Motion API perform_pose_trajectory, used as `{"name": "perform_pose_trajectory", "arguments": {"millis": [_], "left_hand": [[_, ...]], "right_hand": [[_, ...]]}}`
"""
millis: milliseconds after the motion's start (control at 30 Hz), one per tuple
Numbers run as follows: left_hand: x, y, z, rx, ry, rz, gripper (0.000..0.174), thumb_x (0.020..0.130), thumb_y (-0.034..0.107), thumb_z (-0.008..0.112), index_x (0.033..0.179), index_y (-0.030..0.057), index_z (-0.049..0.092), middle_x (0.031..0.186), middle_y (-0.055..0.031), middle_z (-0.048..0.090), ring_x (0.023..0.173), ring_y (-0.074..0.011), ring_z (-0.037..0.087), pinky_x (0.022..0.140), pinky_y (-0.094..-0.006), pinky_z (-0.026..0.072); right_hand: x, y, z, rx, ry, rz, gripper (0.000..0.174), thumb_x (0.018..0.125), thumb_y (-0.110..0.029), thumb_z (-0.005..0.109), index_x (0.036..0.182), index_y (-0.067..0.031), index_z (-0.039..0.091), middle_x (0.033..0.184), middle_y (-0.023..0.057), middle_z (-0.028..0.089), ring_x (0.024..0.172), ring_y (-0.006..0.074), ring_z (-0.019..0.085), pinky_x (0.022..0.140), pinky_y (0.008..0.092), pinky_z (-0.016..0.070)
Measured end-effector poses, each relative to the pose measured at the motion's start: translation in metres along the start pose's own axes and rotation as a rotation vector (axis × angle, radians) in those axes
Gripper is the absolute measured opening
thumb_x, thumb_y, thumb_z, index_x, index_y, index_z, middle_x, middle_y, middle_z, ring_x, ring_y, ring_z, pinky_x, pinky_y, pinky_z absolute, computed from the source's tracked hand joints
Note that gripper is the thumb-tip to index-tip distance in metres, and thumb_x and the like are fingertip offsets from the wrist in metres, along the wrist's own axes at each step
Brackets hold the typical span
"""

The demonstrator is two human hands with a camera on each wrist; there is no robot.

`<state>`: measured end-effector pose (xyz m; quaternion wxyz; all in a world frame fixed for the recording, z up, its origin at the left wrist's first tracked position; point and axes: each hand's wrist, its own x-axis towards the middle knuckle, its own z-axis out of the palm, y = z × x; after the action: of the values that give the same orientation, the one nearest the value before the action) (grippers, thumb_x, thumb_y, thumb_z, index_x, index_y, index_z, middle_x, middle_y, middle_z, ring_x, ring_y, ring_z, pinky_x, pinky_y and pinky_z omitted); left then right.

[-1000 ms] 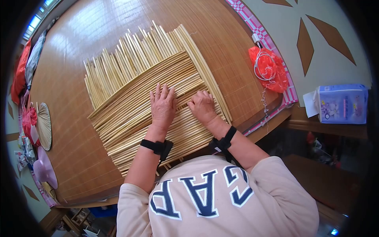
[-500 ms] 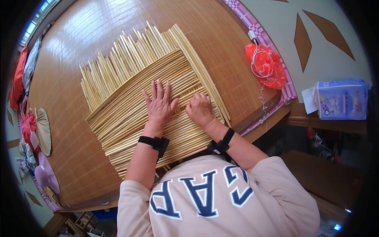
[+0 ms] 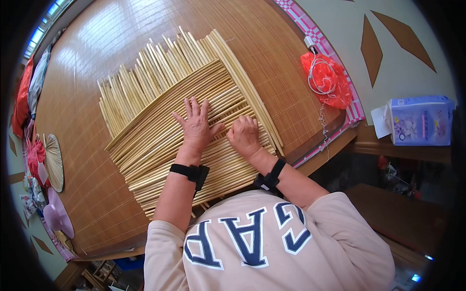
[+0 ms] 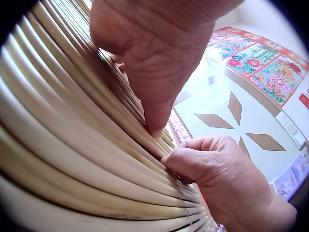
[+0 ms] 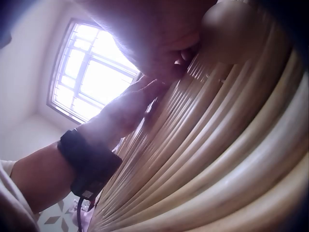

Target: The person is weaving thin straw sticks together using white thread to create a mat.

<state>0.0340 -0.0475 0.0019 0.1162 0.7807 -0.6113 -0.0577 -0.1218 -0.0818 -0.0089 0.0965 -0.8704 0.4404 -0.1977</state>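
A mat of pale thin sticks point(image 3: 155, 140), laid side by side, lies on the table in front of the person. My left hand point(image 3: 196, 131) rests on it with fingers spread, its thumb stretched toward the right hand. Just right of that thumb, my right hand point(image 3: 244, 137) is curled low over the sticks. In the left wrist view the left thumb presses down on one stick, and the right hand point(image 4: 222, 166) pinches at a stick beside it with thumb and forefinger. Its other fingertips are hidden.
Lengthwise sticks point(image 3: 141, 75) stick out past the mat's far edge, and more line its right side. A red plastic bag point(image 3: 335, 92) with a white cable lies at the right. A fan point(image 3: 54, 162) and a pink hat point(image 3: 57, 213) are at the left, a tissue pack point(image 3: 421, 121) far right.
My left hand has shifted slightly left, and its thumb has spread out toward the right hand. The right hand has stayed nearly in place, curled at the sticks.
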Motion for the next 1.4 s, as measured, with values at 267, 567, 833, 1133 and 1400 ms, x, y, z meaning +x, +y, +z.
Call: {"name": "perform_pose_trajectory", "arguments": {"millis": [267, 567, 833, 1133, 1400], "left_hand": [[0.0, -0.001, 0.007, 0.056, 0.018, 0.017, 0.077, 0.071, 0.05, 0.069, 0.132, 0.0111, 0.042, 0.14, -0.0222, 0.034, 0.135, -0.0388, 0.024, 0.095, -0.0744, 0.0149], [-0.003, -0.002, 0.018, -0.007, 0.095, -0.013, 0.083, 0.075, 0.051, 0.065, 0.14, 0.0124, 0.031, 0.142, -0.0209, 0.031, 0.136, -0.0376, 0.022, 0.096, -0.0738, 0.011], [-0.004, -0.001, 0.019, 0.11, 0.077, 0.031, 0.08, 0.079, 0.052, 0.059, 0.143, 0.0151, 0.028, 0.144, -0.0236, 0.026, 0.136, -0.041, 0.018, 0.096, -0.0747, 0.0092], [-0.005, -0.001, 0.009, 0.092, 0.031, 0.038, 0.083, 0.078, 0.054, 0.06, 0.142, 0.0151, 0.028, 0.144, -0.0248, 0.025, 0.137, -0.0404, 0.017, 0.096, -0.0741, 0.0091], [-0.006, -0.002, -0.011, -0.015, -0.142, 0.03, 0.104, 0.064, 0.061, 0.069, 0.145, 0.0158, 0.022, 0.148, -0.024, 0.016, 0.139, -0.0397, 0.009, 0.1, -0.0717, 0.0042]], "right_hand": [[0.0, 0.0, 0.001, 0.0, 0.018, -0.018, 0.012, 0.065, -0.017, 0.06, 0.067, -0.0057, 0.055, 0.077, 0.0118, 0.053, 0.08, 0.0286, 0.051, 0.072, 0.0413, 0.0379], [0.001, -0.001, 0.003, -0.015, -0.008, -0.01, 0.014, 0.066, -0.018, 0.059, 0.068, -0.0055, 0.056, 0.079, 0.012, 0.054, 0.082, 0.0287, 0.051, 0.073, 0.041, 0.0378], [0.001, 0.0, 0.001, -0.027, -0.012, -0.011, 0.014, 0.065, -0.019, 0.06, 0.068, -0.0055, 0.056, 0.078, 0.0118, 0.054, 0.081, 0.0284, 0.052, 0.072, 0.0408, 0.0378], [0.0, -0.001, 0.001, -0.024, -0.009, -0.005, 0.015, 0.065, -0.019, 0.061, 0.069, -0.0055, 0.057, 0.078, 0.0116, 0.054, 0.081, 0.0281, 0.052, 0.072, 0.0407, 0.0382], [-0.001, 0.0, 0.002, 0.002, -0.019, 0.001, 0.015, 0.067, -0.02, 0.062, 0.069, -0.0055, 0.058, 0.08, 0.0116, 0.055, 0.083, 0.0282, 0.052, 0.074, 0.0408, 0.0391]]}}
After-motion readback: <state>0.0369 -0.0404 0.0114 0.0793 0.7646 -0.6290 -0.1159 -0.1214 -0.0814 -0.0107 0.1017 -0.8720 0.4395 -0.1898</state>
